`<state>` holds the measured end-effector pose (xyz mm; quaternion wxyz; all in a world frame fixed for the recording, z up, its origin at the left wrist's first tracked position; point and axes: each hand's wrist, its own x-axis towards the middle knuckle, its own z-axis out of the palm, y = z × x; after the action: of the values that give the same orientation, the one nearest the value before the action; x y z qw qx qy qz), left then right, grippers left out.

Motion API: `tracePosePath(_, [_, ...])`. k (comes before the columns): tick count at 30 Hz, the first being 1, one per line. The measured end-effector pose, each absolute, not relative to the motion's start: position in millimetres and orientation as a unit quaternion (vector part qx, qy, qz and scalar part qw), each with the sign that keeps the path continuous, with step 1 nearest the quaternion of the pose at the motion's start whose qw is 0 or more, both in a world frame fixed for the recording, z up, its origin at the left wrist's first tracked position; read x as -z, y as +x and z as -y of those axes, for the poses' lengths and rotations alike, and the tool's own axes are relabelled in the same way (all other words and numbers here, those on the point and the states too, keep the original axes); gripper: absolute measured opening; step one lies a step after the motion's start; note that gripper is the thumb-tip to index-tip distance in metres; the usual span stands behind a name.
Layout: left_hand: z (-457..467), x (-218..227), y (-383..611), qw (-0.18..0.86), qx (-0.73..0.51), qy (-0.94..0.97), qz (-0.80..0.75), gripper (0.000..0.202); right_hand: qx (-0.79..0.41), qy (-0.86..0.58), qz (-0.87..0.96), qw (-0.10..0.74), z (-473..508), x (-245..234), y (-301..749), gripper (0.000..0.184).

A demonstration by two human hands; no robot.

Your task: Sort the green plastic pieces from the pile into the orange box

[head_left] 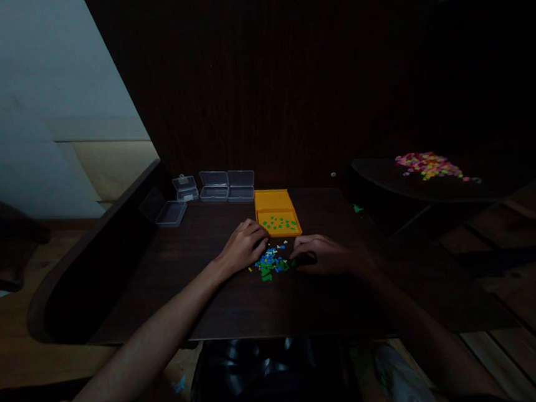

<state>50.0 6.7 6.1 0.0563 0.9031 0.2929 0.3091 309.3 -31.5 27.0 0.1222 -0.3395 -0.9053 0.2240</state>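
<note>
A small heap of blue, green and white beads (272, 263) lies on the dark wooden table (201, 294). My left hand (244, 245) rests at the heap's left side with its fingers curled onto the beads. On the right side of the heap lies my right hand (323, 254), knuckles up and fingers bent at its edge. What either hand holds is too dark to make out. Just behind the heap sits an open orange box (276, 211) with green beads in its near half.
Several clear plastic boxes (227, 186) stand open at the table's back left, one more (171, 213) nearer the raised left rim. A pile of pink and yellow beads (427, 165) lies on a darker surface at the right. The room is dim.
</note>
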Motion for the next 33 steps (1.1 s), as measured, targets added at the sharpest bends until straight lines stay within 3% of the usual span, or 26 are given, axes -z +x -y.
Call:
tracePosePath(10, [-2,-8,52,0.089,-0.307,0.910,-0.265,0.018,-0.222,-0.341,0.902,0.142,30,-18,311,0.013])
tracePosePath(23, [-2,-10,51,0.097,-0.292,0.915,-0.260,0.020,-0.209,-0.349,0.901,0.149,29,-16,310,0.013])
tracePosePath(33, [-3,-7,51,0.085,-0.273,0.921,-0.263,0.018,-0.140,-0.419,0.869,0.225,15,-24,305,0.015])
